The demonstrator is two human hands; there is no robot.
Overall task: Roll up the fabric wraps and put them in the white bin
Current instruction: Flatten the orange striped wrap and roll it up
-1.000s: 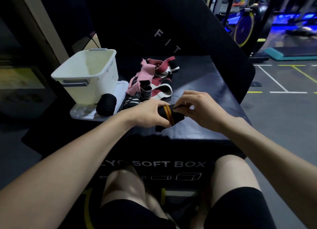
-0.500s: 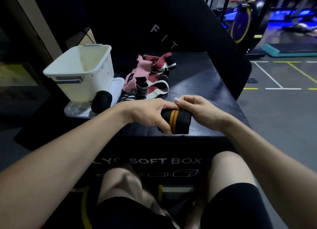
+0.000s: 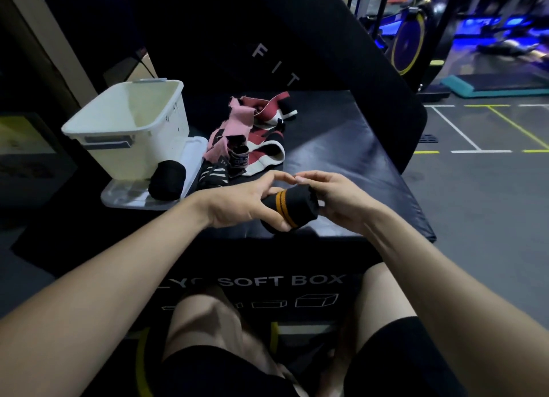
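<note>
Since half a second ago the black fabric wrap with two orange stripes (image 3: 292, 208) is sitting as a tighter, rounder bundle between the hands, its open end now turning toward the right hand (image 3: 335, 202), which is drawing in against it with its fingers (image 3: 309, 178) curling over the top. The left hand (image 3: 246, 202) is gripping the roll from the other side, fingers clamped round it, thumb underneath near the stripes. Judging from this, the rolling of this wrap is nearly finishing and it is becoming ready to carry to the bin. The roll is hovering just above the near edge of the black padded worktop (image 3: 356, 159). Farther off, a loose heap of pink, red and white fabric wraps (image 3: 252, 138) is waiting unrolled, and a rolled black wrap (image 3: 166, 178) is lying on a clear plastic lid (image 3: 124, 197), touching the white plastic bin (image 3: 130, 129), not yet inside it.
</note>
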